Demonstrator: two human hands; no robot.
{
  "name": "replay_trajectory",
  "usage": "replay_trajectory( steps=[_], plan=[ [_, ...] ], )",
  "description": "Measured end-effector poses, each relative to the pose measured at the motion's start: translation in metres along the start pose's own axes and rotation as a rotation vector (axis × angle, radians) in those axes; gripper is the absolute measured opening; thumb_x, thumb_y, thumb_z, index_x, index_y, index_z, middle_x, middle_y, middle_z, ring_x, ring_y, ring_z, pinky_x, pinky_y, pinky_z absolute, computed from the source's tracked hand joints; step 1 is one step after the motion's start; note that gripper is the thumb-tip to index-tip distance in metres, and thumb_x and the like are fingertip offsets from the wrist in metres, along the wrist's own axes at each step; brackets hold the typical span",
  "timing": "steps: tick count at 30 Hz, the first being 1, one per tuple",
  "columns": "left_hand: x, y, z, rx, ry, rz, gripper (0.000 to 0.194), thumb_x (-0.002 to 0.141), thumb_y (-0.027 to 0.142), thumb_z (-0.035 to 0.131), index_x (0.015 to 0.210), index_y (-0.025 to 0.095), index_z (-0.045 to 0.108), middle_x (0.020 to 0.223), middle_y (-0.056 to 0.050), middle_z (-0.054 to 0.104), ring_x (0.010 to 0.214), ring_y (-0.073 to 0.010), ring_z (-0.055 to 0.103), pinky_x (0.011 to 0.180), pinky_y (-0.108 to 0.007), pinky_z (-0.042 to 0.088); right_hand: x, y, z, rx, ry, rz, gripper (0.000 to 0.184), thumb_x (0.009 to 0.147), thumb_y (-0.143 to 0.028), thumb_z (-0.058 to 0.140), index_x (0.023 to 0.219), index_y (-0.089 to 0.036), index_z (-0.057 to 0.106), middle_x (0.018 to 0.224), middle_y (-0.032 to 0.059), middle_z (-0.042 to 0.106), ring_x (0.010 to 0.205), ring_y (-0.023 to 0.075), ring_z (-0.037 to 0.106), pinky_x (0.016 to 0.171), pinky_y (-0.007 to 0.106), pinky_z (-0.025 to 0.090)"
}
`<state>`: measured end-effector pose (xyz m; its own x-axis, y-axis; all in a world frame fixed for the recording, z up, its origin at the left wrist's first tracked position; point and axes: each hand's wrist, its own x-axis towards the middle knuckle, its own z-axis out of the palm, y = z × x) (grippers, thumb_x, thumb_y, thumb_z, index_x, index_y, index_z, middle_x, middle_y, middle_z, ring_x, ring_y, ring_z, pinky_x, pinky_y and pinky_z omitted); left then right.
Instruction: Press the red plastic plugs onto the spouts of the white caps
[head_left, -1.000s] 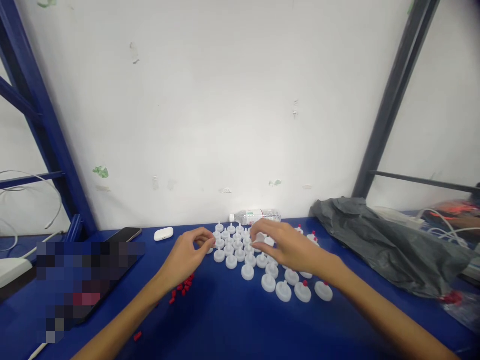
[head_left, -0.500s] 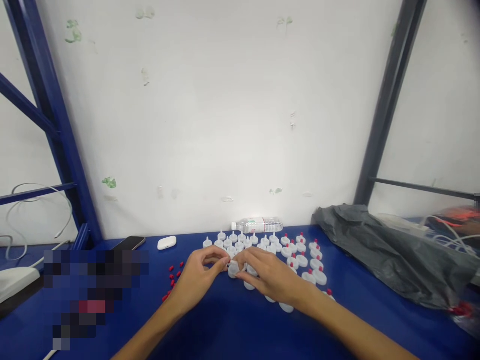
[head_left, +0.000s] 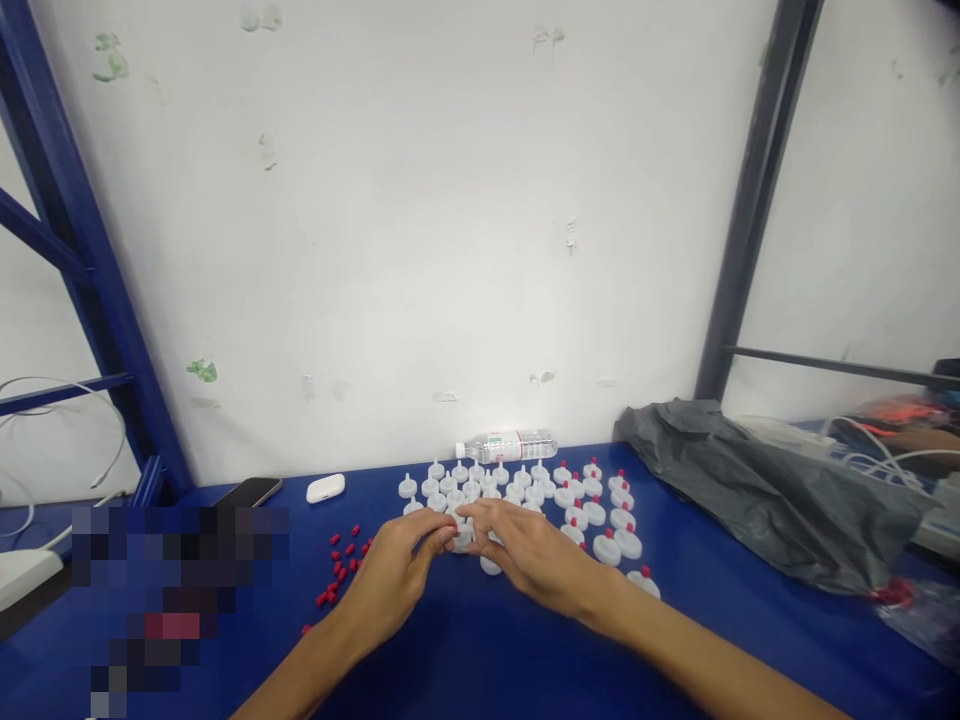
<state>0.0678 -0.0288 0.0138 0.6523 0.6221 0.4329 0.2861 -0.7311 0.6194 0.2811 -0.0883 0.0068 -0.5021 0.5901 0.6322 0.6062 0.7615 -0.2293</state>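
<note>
Several white plastic caps (head_left: 525,492) with small spouts stand in rows on the blue table (head_left: 465,660); the ones to the right carry red tips. My left hand (head_left: 397,570) and my right hand (head_left: 525,550) meet above the near edge of the rows, fingers pinched together on one white cap (head_left: 463,538). A scatter of small red tips (head_left: 341,570) lies just left of my left hand.
A water bottle (head_left: 506,445) lies against the wall behind the caps. A white earbud case (head_left: 325,488) and a dark phone (head_left: 251,492) lie at the back left. A crumpled grey plastic bag (head_left: 757,490) covers the right side, with cables (head_left: 885,460) beyond it.
My right hand lifted a white cap from the rows and drew it toward me. My left hand came in to meet it. Both hands now pinch the cap together.
</note>
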Motion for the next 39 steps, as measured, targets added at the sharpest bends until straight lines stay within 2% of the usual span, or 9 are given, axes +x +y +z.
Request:
replay_trajectory(
  steps=[4, 8, 13, 15, 18, 22, 25, 33, 39],
  plan=[
    [-0.003, 0.0, 0.004, 0.011, -0.007, 0.018, 0.039, 0.105, 0.035, 0.038, 0.081, 0.02, 0.065, 0.078, -0.002, 0.067, 0.074, -0.0178, 0.061, 0.073, -0.028, 0.043, -0.001, -0.001, 0.0, -0.073, -0.042, -0.063, 0.026, 0.095, 0.0, 0.037, 0.104, -0.021, 0.048, 0.101, 0.0059, 0.065, 0.111, 0.0175, 0.059, 0.094, 0.03, 0.052],
    [0.002, -0.001, -0.001, 0.081, -0.022, -0.013, 0.04, 0.105, 0.038, 0.036, 0.085, 0.021, 0.066, 0.081, -0.001, 0.069, 0.076, -0.0176, 0.062, 0.073, -0.028, 0.044, 0.005, -0.003, -0.009, -0.172, -0.121, -0.069, 0.041, 0.083, 0.008, 0.04, 0.109, -0.021, 0.052, 0.117, 0.0076, 0.063, 0.119, 0.0186, 0.056, 0.097, 0.031, 0.05],
    [0.013, -0.02, -0.037, 0.594, 0.044, -0.059, 0.038, 0.104, 0.034, 0.032, 0.103, 0.022, 0.068, 0.103, -0.006, 0.071, 0.101, -0.0242, 0.061, 0.084, -0.034, 0.045, 0.004, 0.014, -0.036, -0.37, -0.149, 0.104, 0.067, 0.068, 0.013, 0.039, 0.123, -0.022, 0.054, 0.128, 0.0112, 0.054, 0.111, 0.0237, 0.057, 0.088, 0.037, 0.052],
    [0.014, -0.032, -0.055, 0.812, 0.018, -0.193, 0.038, 0.104, 0.033, 0.031, 0.107, 0.023, 0.067, 0.109, -0.007, 0.07, 0.11, -0.026, 0.059, 0.084, -0.035, 0.047, -0.001, 0.026, -0.05, -0.395, -0.116, 0.2, 0.068, 0.069, 0.013, 0.036, 0.125, -0.021, 0.054, 0.126, 0.0118, 0.053, 0.1, 0.0217, 0.06, 0.081, 0.035, 0.053],
    [0.012, -0.048, -0.075, 0.886, -0.026, -0.299, 0.035, 0.1, 0.026, 0.034, 0.099, 0.018, 0.068, 0.104, -0.012, 0.071, 0.111, -0.0311, 0.058, 0.078, -0.037, 0.048, -0.008, 0.044, -0.069, -0.416, -0.11, 0.309, 0.064, 0.078, 0.01, 0.034, 0.129, -0.022, 0.056, 0.125, 0.0116, 0.055, 0.091, 0.0201, 0.062, 0.079, 0.036, 0.054],
    [0.01, -0.058, -0.085, 0.901, -0.096, -0.384, 0.031, 0.097, 0.026, 0.038, 0.093, 0.017, 0.068, 0.1, -0.014, 0.07, 0.105, -0.0337, 0.061, 0.076, -0.039, 0.048, -0.013, 0.058, -0.084, -0.428, -0.096, 0.344, 0.037, 0.102, -0.017, 0.038, 0.131, -0.022, 0.06, 0.121, 0.0115, 0.064, 0.108, 0.0261, 0.062, 0.096, 0.045, 0.048],
    [0.01, -0.061, -0.086, 0.901, -0.142, -0.446, 0.03, 0.097, 0.031, 0.04, 0.094, 0.019, 0.067, 0.1, -0.014, 0.071, 0.097, -0.0325, 0.066, 0.073, -0.039, 0.048, -0.014, 0.06, -0.089, -0.436, -0.11, 0.374, 0.036, 0.105, -0.035, 0.04, 0.127, -0.019, 0.065, 0.12, 0.0112, 0.069, 0.116, 0.0284, 0.061, 0.103, 0.046, 0.043],
    [0.005, -0.071, -0.091, 0.916, -0.206, -0.589, 0.026, 0.095, 0.034, 0.044, 0.093, 0.019, 0.065, 0.099, -0.016, 0.072, 0.09, -0.0353, 0.07, 0.072, -0.042, 0.046, -0.015, 0.059, -0.098, -0.421, -0.228, 0.429, 0.03, 0.099, -0.037, 0.052, 0.091, -0.021, 0.076, 0.091, 0.006, 0.077, 0.086, 0.0235, 0.069, 0.079, 0.033, 0.047],
    [0.003, -0.073, -0.089, 0.912, -0.26, -0.585, 0.013, 0.085, 0.02, 0.052, 0.085, 0.02, 0.065, 0.097, -0.014, 0.071, 0.086, -0.0326, 0.07, 0.064, -0.036, 0.042, -0.017, 0.063, -0.093, -0.429, -0.328, 0.466, 0.042, 0.1, -0.042, 0.048, 0.076, -0.019, 0.073, 0.071, 0.0056, 0.072, 0.06, 0.0185, 0.062, 0.06, 0.029, 0.04]
  ],
)
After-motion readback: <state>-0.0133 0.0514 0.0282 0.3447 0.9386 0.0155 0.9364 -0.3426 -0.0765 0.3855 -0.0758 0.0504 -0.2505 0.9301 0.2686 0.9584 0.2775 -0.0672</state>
